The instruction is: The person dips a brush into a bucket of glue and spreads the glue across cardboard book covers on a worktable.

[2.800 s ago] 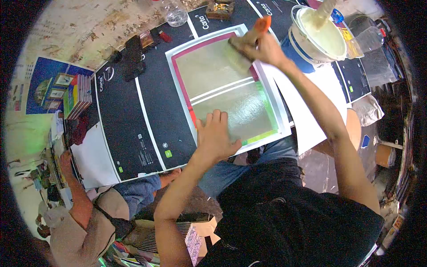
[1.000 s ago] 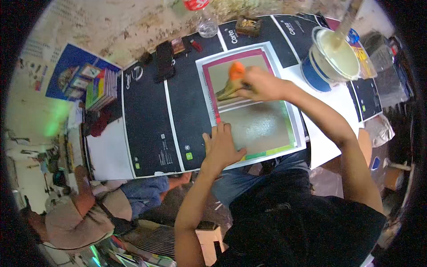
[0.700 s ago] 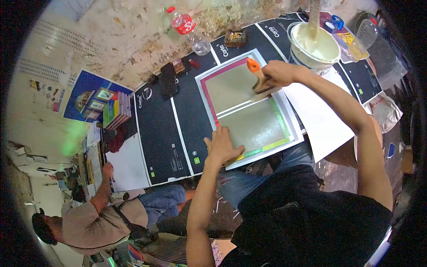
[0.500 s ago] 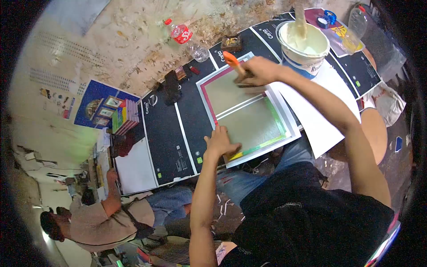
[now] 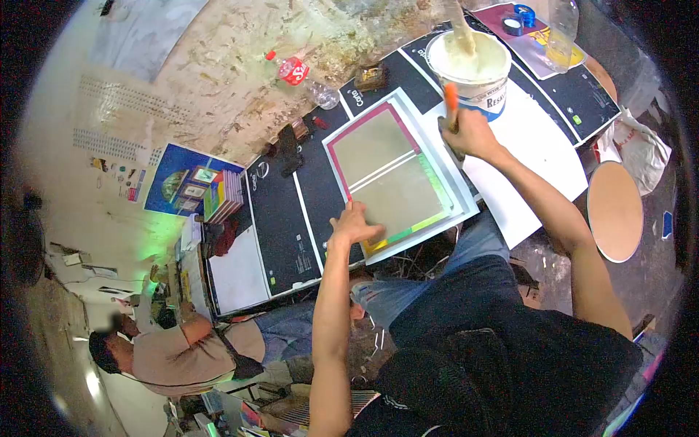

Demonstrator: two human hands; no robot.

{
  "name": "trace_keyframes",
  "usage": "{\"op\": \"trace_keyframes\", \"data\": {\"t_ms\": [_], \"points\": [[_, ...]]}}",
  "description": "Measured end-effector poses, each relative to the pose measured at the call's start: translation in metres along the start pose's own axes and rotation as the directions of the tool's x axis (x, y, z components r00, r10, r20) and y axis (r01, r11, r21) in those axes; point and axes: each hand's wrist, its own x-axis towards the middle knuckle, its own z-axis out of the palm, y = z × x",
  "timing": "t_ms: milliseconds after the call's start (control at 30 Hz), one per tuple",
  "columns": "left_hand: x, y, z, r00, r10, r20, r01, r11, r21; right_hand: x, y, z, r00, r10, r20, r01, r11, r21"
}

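Observation:
My right hand (image 5: 472,135) is closed around a brush with an orange handle (image 5: 451,98); its lower end is partly hidden. It hovers at the right edge of a sheet carrying two greyish panels (image 5: 397,191), split by a white strip and bordered in pink, green and yellow. The panels look slightly shiny. At the sheet's lower left corner my left hand (image 5: 354,224) lies with its fingers spread. Above my right hand stands a white bucket (image 5: 484,91) of pale paste (image 5: 480,64), with a coated stick (image 5: 460,29) upright in it.
White paper (image 5: 535,156) lies under the bucket and to its right. A plastic bottle (image 5: 295,71), a small box (image 5: 370,77) and tape rolls (image 5: 523,14) are along the far side. Stacked books (image 5: 224,197) stand left. A person (image 5: 175,357) sits at the lower left.
My right hand has moved with the brush from over the upper panel to the right edge of the sheet, nearer the bucket. My left hand stays on the corner. The view has shifted slightly.

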Motion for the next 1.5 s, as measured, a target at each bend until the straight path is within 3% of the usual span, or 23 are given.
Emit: {"op": "trace_keyframes", "data": {"t_ms": [100,133,200,267,333,433,500,567,600,700,767,900,967,1100,1133,1233,1300,1333,1367,1433,1500], "points": [[0.001,-0.001,-0.002,1.0,0.014,0.02,-0.014,1.0,-0.02,-0.002,-0.009,-0.004,0.988,0.053,-0.148,-0.018,0.973,0.23],[0.002,-0.003,-0.003,0.999,0.021,0.026,-0.02,1.0,-0.019,-0.001,-0.015,0.012,0.969,0.025,-0.248,0.054,0.95,0.307],[0.005,-0.008,-0.003,0.999,0.034,0.038,-0.033,0.999,-0.015,0.0,-0.031,0.05,0.988,-0.011,-0.151,0.067,0.928,0.368],[0.004,-0.007,-0.003,0.999,0.025,0.025,-0.024,0.999,-0.026,-0.006,-0.071,0.084,0.993,0.112,-0.021,-0.093,0.902,0.421],[0.002,-0.005,-0.004,1.0,0.019,0.023,-0.018,0.999,-0.029,-0.007,-0.094,0.105,0.99,0.057,0.131,-0.105,0.911,0.399],[0.001,0.002,-0.008,1.0,0.022,0.01,-0.022,1.0,-0.017,-0.008,-0.08,0.154,0.986,0.095,0.136,-0.137,0.93,0.342],[0.0,0.0,-0.005,1.0,0.013,-0.002,-0.013,1.0,-0.006,-0.01,-0.053,0.146,0.969,0.175,0.175,-0.223,0.926,0.305],[-0.001,-0.003,-0.004,1.0,0.022,-0.009,-0.022,0.999,-0.029,-0.024,-0.019,0.116,0.977,0.193,0.094,-0.215,0.903,0.372],[-0.002,-0.003,-0.004,0.999,0.033,-0.014,-0.033,0.999,-0.042,-0.032,-0.004,0.093,0.979,0.195,0.058,-0.203,0.941,0.27],[-0.007,0.002,-0.01,1.0,0.019,-0.002,-0.019,0.998,-0.055,-0.052,0.002,0.028,0.95,0.268,-0.162,-0.251,0.961,0.117],[-0.004,-0.001,-0.005,0.999,0.025,-0.039,-0.027,0.998,-0.062,-0.06,0.002,0.007,0.945,0.141,-0.294,-0.111,0.987,0.116],[0.0,0.0,-0.01,1.0,0.023,0.001,-0.023,0.999,-0.041,-0.075,-0.028,0.027,0.959,0.071,-0.275,0.027,0.94,0.339],[0.001,0.001,-0.01,1.0,0.012,0.028,-0.011,1.0,-0.027,-0.087,-0.041,0.046,0.989,0.111,-0.093,-0.07,0.927,0.368],[0.0,0.0,-0.008,1.0,-0.002,-0.02,0.001,1.0,-0.016,-0.129,-0.001,0.05,0.992,0.071,-0.106,-0.047,0.975,0.217],[-0.001,0.001,-0.006,0.999,-0.003,-0.043,0.002,1.0,-0.025,-0.14,0.01,0.037,0.986,0.141,-0.091,-0.117,0.965,0.234],[0.027,-0.035,0.009,0.993,0.117,-0.009,-0.117,0.978,-0.17,-0.177,0.042,-0.023,0.965,0.23,-0.125,-0.212,0.967,0.144],[0.058,-0.065,0.016,0.967,0.07,-0.245,-0.171,0.892,-0.418,-0.2,0.077,-0.048,0.901,0.367,-0.232,-0.227,0.854,0.469],[0.055,-0.059,0.007,0.879,-0.119,-0.462,-0.103,0.898,-0.428,-0.203,0.064,-0.063,0.83,0.482,-0.281,-0.27,0.788,0.554],[0.07,-0.068,0.011,0.811,-0.184,-0.555,-0.092,0.897,-0.432,-0.203,0.051,-0.075,0.745,0.589,-0.312,-0.297,0.712,0.636],[0.098,-0.085,0.014,0.912,-0.229,-0.34,-0.013,0.813,-0.582,-0.201,0.062,-0.08,0.766,0.528,-0.367,-0.21,0.745,0.633],[0.093,-0.077,-0.003,0.948,-0.271,-0.166,0.085,0.72,-0.688,-0.184,0.045,-0.073,0.784,0.466,-0.411,-0.125,0.766,0.63]]}}
